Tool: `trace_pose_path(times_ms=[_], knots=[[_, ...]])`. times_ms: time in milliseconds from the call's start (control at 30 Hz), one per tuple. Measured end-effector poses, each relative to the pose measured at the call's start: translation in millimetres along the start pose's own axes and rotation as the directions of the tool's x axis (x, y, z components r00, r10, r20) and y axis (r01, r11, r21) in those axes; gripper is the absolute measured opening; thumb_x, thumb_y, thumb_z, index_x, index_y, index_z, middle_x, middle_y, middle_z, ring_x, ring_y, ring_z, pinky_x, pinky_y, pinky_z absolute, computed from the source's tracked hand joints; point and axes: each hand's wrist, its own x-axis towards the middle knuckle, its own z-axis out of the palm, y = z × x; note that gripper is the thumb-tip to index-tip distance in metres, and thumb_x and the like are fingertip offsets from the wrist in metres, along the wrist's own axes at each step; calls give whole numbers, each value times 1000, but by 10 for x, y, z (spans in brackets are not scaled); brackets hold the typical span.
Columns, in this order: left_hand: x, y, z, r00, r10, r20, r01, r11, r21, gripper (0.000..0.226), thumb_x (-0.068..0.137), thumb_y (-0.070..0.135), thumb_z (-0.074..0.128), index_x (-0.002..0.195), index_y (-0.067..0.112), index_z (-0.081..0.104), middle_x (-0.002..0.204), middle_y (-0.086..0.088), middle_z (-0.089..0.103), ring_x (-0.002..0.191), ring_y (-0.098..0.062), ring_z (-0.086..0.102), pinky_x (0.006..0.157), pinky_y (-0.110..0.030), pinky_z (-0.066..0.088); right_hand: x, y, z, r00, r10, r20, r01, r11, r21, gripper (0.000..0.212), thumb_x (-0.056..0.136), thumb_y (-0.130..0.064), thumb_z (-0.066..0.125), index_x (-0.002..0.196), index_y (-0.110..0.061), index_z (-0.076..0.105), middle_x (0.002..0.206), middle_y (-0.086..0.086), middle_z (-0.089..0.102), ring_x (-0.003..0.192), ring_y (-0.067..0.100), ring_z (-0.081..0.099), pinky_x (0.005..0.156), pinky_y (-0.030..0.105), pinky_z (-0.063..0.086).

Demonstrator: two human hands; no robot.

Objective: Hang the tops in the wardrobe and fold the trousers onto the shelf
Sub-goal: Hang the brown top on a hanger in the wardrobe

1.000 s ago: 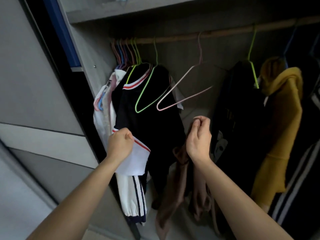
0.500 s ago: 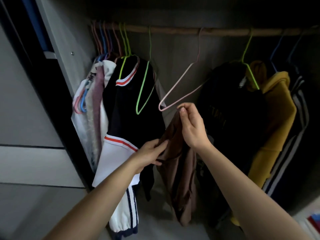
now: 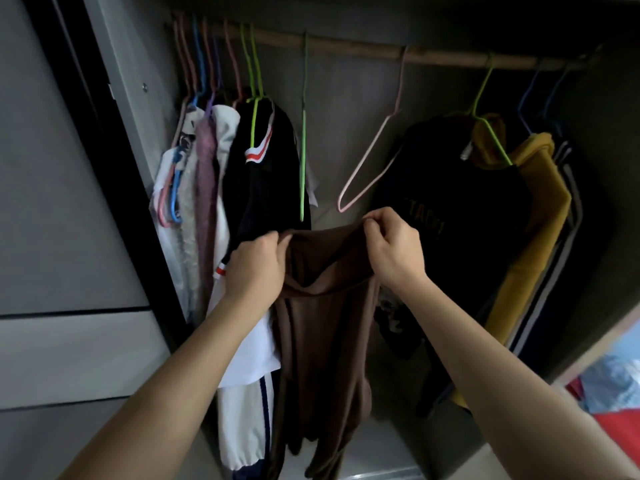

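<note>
A brown garment [image 3: 322, 327] hangs down in front of the open wardrobe, stretched between both hands at its top edge. My left hand [image 3: 254, 268] grips the left side of that edge. My right hand [image 3: 393, 244] pinches the right side, just below an empty pink hanger [image 3: 372, 157]. An empty green hanger [image 3: 303, 147] hangs edge-on beside it on the wooden rail [image 3: 433, 57].
On the rail's left hang white and mauve tops [image 3: 204, 188] and a black top with a red-striped collar [image 3: 263, 174]. To the right hang a black top [image 3: 457, 216] and a mustard one [image 3: 540, 202]. The wardrobe door [image 3: 69, 237] stands at left. Red and blue fabric [image 3: 620, 400] lies at lower right.
Both hands have taken the brown garment's top edge and spread it wide. My left hand moved from the white sleeve to the garment; the view swung up and right.
</note>
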Motion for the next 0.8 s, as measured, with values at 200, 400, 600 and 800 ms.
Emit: trace_pose_path(times_ms=[200, 400, 600, 800], knots=[[38, -154, -121, 991, -133, 16, 133, 962, -240, 42, 102, 39, 41, 86, 7, 63, 93, -22, 68, 91, -43, 62, 68, -39, 42, 241, -689, 216, 979, -130, -157, 156, 973, 168, 30, 100, -39, 49, 110, -15, 64, 103, -1, 66, 96, 12, 60, 87, 31, 48], [-7, -137, -235, 975, -176, 139, 205, 951, -232, 49, 102, 46, 35, 103, 11, 68, 107, -18, 69, 103, -37, 61, 86, -41, 49, 559, -1008, 426, 943, 105, 316, -96, 994, -44, 51, 92, -44, 58, 121, -2, 57, 112, 13, 66, 107, 29, 63, 90, 40, 53], [-78, -43, -316, 924, -329, 194, 381, 826, -415, 40, 99, 41, 48, 86, 7, 65, 95, -14, 69, 97, -31, 62, 89, -42, 50, 602, -1060, 182, 995, 62, 72, -68, 994, 84, 33, 103, -26, 36, 112, -3, 57, 117, 23, 64, 108, 42, 58, 79, 37, 42], [-107, 169, -365, 853, -423, 304, 521, 711, -473, 11, 84, 22, 62, 82, 11, 65, 80, -7, 67, 78, -22, 62, 69, -31, 47, 511, -910, -183, 996, 75, 45, -86, 944, 318, 31, 103, -32, 42, 106, -9, 61, 96, 8, 64, 101, 33, 61, 84, 38, 45]])
